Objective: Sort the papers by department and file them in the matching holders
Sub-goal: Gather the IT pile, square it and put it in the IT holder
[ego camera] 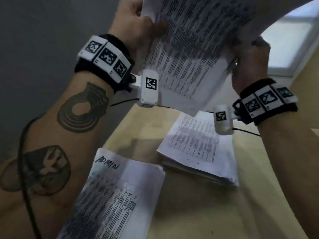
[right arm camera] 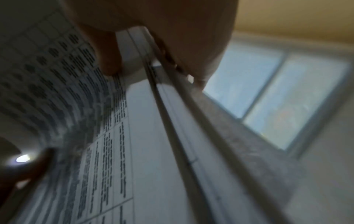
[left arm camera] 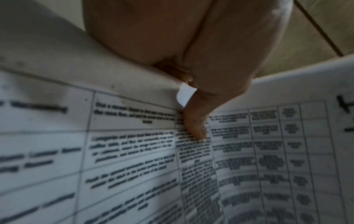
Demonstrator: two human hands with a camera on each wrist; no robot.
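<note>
**A:** What have you got up there?

**Me:** A sheaf [ego camera: 193,49] of printed tables, lifted clear of the bench [ego camera: 198,209]. My left hand [ego camera: 138,26] pinches its left edge, thumb [left arm camera: 197,121] pressed flat on the print with the other fingers behind. My right hand [ego camera: 248,66] grips the right edge, thumb [right arm camera: 109,60] in front, and from that wrist I can see several sheet edges fanned apart between thumb and fingers.

**A:** And the rest?

**Me:** Two piles lie on the bench below. The near one [ego camera: 120,195] has "ADMIN" handwritten at its top corner. The far pile [ego camera: 198,149] sits apart from it, under my right wrist; I can't read any heading on it. No holders in sight.

**A:** So the step is reading the department off the top sheet?

**Me:** I'd say so. There's a handwritten mark at the sheet's corner in the left wrist view, cut off at the picture's edge. To do it well I'd flatten the bowed sheaf so the heading shows, peel only the front sheet with my right thumb, and keep the left pinch firm so the others don't slide out.

**A:** The risk?

**Me:** Two sheets clinging together and landing on the wrong pile.
</note>
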